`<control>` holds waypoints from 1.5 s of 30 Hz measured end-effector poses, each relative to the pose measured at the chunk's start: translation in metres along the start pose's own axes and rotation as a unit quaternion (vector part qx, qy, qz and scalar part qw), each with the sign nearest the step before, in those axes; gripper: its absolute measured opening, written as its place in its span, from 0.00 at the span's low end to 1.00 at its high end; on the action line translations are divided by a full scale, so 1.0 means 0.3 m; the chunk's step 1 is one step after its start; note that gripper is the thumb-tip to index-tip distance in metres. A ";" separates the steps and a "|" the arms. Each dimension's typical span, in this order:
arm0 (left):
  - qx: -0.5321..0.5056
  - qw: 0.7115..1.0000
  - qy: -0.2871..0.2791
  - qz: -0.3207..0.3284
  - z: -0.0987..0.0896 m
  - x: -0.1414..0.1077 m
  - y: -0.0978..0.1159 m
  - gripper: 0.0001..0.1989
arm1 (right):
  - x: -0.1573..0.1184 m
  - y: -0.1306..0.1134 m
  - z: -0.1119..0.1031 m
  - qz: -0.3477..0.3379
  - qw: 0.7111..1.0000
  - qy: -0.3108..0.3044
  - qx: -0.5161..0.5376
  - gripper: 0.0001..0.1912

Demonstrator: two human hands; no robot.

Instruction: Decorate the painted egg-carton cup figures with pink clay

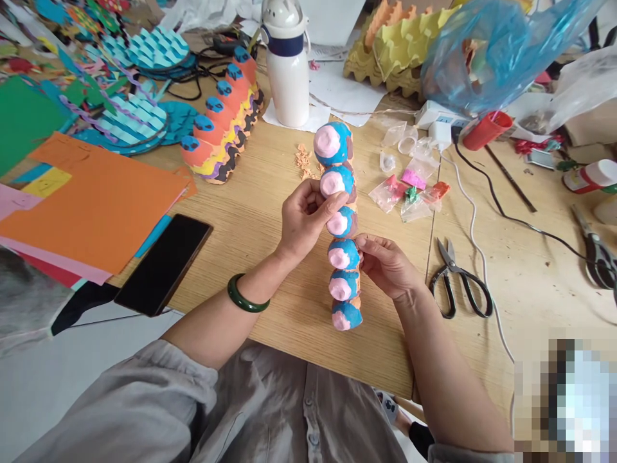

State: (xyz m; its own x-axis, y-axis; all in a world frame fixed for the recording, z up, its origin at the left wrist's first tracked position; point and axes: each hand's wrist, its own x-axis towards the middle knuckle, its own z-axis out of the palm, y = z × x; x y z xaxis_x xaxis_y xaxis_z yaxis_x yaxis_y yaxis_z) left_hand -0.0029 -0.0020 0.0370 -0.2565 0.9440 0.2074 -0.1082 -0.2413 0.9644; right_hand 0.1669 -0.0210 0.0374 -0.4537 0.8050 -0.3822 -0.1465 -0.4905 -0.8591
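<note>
A long strip of egg-carton cups (pixel 343 254), painted blue with pink clay-like tops, runs upright through the middle of the head view. Its right side shows brown and orange. My left hand (pixel 307 215) grips the strip from the left near the second and third cups, thumb on top. On the other side, my right hand (pixel 389 265) pinches the strip's right edge by the fourth cup, fingertips pressed together. Small orange scraps (pixel 304 162) lie on the table just left of the strip's upper part.
Left are a black phone (pixel 164 263), orange paper (pixel 91 202) and a painted orange carton piece (pixel 224 119). A white bottle (pixel 288 71) stands behind. Black scissors (pixel 456 276), small clay bags (pixel 409 183), a white cable (pixel 475 238) and a red cup (pixel 486 130) lie right.
</note>
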 end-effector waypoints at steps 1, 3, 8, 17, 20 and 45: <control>0.002 1.000 0.002 0.001 -0.001 0.000 -0.001 0.25 | 0.000 -0.001 0.003 -0.010 1.000 0.004 -0.009 0.21; 0.003 1.000 0.002 -0.001 -0.002 0.000 -0.002 0.25 | -0.001 -0.002 0.006 -0.020 1.000 0.011 -0.015 0.21; -0.013 1.000 -0.007 0.003 -0.002 0.003 -0.003 0.24 | -0.002 0.004 -0.003 -0.007 0.999 0.009 0.041 0.21; -0.015 0.999 -0.028 -0.001 0.009 -0.017 -0.001 0.25 | -0.001 0.008 0.005 0.031 0.999 -0.011 0.037 0.13; -0.014 0.999 -0.034 0.002 0.009 -0.021 -0.006 0.24 | 0.001 0.013 0.009 0.027 0.998 -0.015 0.047 0.15; -0.043 0.999 0.003 -0.010 0.004 0.002 -0.015 0.23 | -0.005 0.010 -0.012 0.024 0.995 -0.024 0.096 0.17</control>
State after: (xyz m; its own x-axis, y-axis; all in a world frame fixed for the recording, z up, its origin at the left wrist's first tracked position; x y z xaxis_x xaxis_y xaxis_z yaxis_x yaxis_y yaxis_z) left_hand -0.0014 0.0000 0.0330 -0.2586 0.9475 0.1881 -0.1948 -0.2419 0.9505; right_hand 0.1702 -0.0226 0.0341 -0.5054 0.7642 -0.4006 -0.2862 -0.5865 -0.7577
